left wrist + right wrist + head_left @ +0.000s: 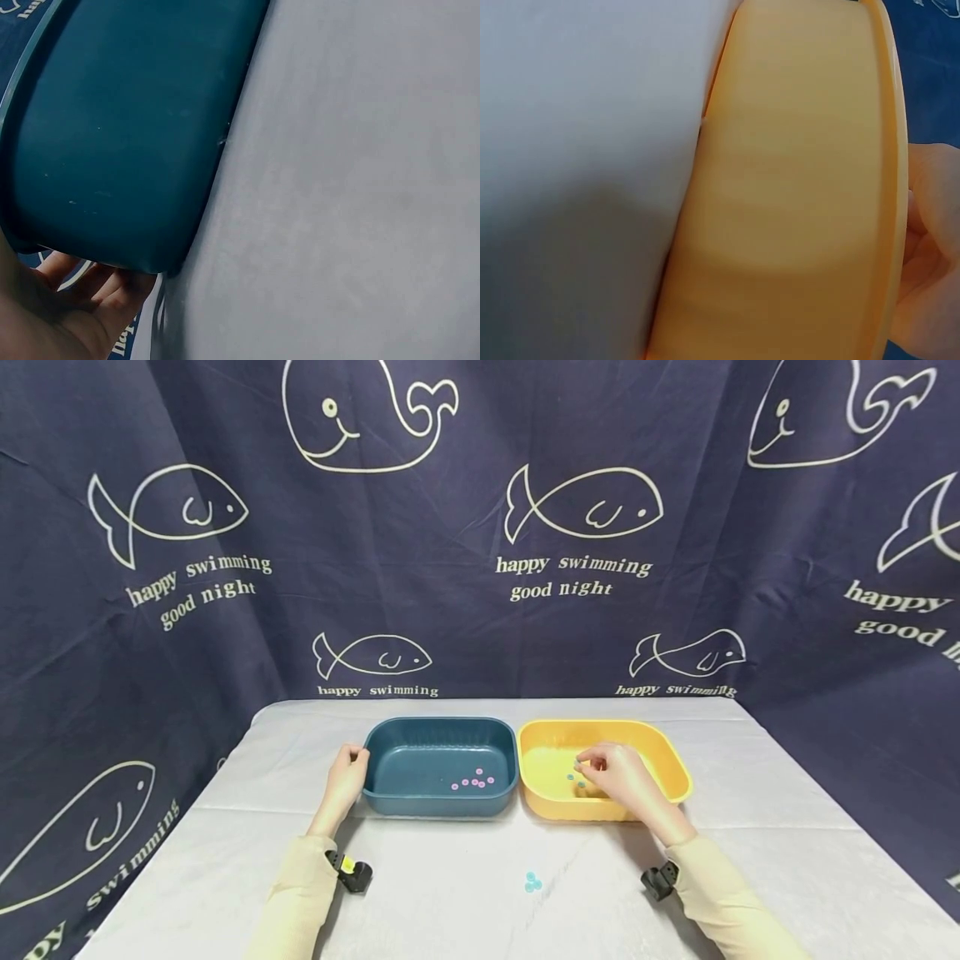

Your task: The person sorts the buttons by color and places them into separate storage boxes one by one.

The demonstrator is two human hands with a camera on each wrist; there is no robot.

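Note:
My right hand (617, 768) reaches over the yellow bin (652, 745), thumb and fingertips pinching a small light-blue button (577, 763). Below those fingertips, other blue buttons (570, 777) lie on the bin's floor. In the right wrist view the bin's outer wall (795, 172) hides the fingertips of the hand (934, 255). At the left end of the dark teal bin (442, 806), my left hand (349, 772) holds the rim. The left wrist view shows its fingers (112, 292) against that end wall. Several pink buttons (479, 782) lie inside the teal bin, toward its front right.
The bins stand side by side on a table with a pale cloth (435, 877). A small cluster of light-blue buttons (532, 882) lies on the cloth in front of them. A navy curtain (465, 552) with white fish and whale drawings hangs behind and around the table.

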